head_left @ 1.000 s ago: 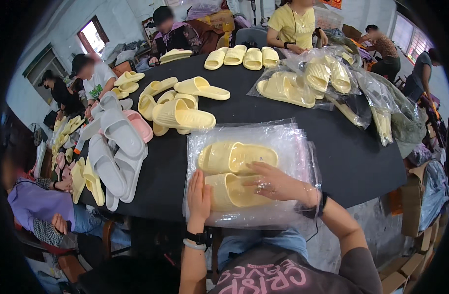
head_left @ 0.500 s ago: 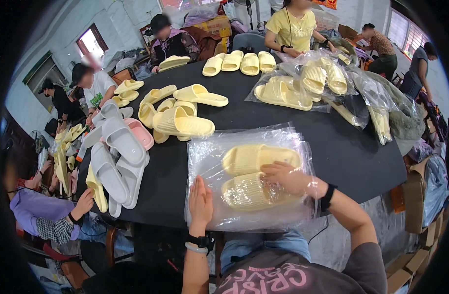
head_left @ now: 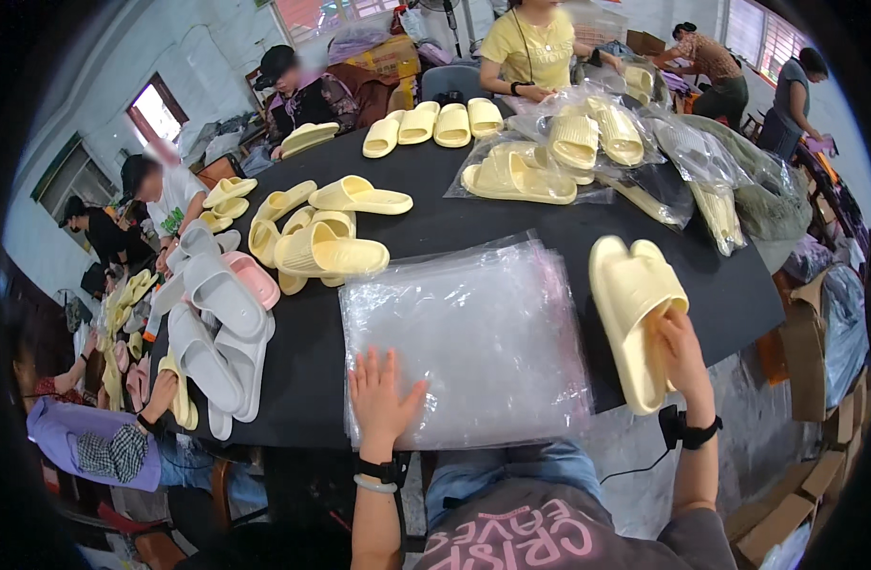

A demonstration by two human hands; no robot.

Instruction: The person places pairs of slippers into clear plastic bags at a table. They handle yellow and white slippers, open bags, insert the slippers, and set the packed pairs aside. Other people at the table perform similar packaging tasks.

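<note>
Two pale yellow slippers (head_left: 635,304), stacked as a pair, gripped at the heel end by the right hand (head_left: 680,359), fingers closed around them, just right of the pile of clear plastic bags (head_left: 464,342) and above the edge of the black table (head_left: 511,223). Left hand (head_left: 383,394) open and flat, palm down on the near edge of that pile, holding nothing.

Probably best done so: press the pile down with the flat palm so only the top sheet lifts; hold the pair squared, toes aligned, so both go as one; grip firmly, since the smooth foam looks apt to slide apart; lead with the toes toward a bag mouth, though which edge of the pile is the open one cannot be told from here.

As for containers: the near pile flat and apparently empty, sheets glossy and wrinkled. Across the table, several filled clear bags (head_left: 540,161), each with yellow slippers inside, lying close together. Outside any bag: loose yellow slippers (head_left: 331,252) left of centre, and grey slippers (head_left: 217,323) and a pink one (head_left: 255,277) at the left rim.
</note>
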